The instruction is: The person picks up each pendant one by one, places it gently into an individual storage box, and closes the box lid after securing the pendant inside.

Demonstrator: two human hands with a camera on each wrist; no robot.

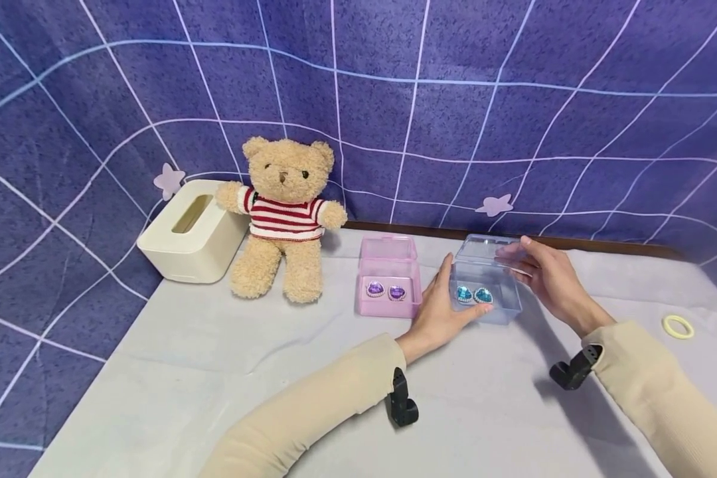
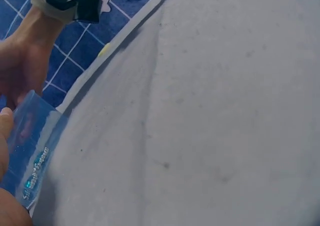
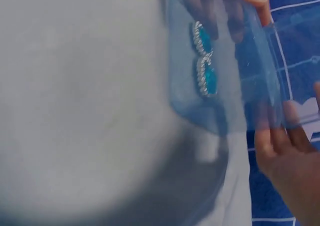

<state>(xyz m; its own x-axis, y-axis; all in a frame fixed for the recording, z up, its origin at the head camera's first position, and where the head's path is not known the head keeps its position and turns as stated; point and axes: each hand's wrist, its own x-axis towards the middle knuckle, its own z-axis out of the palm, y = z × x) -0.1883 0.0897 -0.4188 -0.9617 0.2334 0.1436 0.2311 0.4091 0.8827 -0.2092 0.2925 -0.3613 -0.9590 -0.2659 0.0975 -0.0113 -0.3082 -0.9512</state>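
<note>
A clear blue plastic box [image 1: 502, 315] stands with its lid [image 1: 484, 247] raised, holding two teal gems [image 1: 473, 295] edged with small pearly beads. My left hand [image 1: 439, 318] grips the box from the left, its thumb across the front and its fingers along the left side. At the right of the lid, my right hand [image 1: 552, 282] holds the edge between thumb and fingers, partly seen through the plastic. In the right wrist view, the fingers of the right hand [image 3: 287, 151] lie behind the clear blue plastic. An open pink box [image 1: 388, 307] with two purple gems [image 1: 386, 291] stands just left of my left hand.
A teddy bear [image 1: 285, 212] in a striped shirt sits at the back left beside a cream tissue box [image 1: 194, 249]. On the far right lies a pale yellow ring [image 1: 678, 326]. Purple grid cloth [image 1: 370, 79] hangs behind the white-covered table [image 1: 311, 358].
</note>
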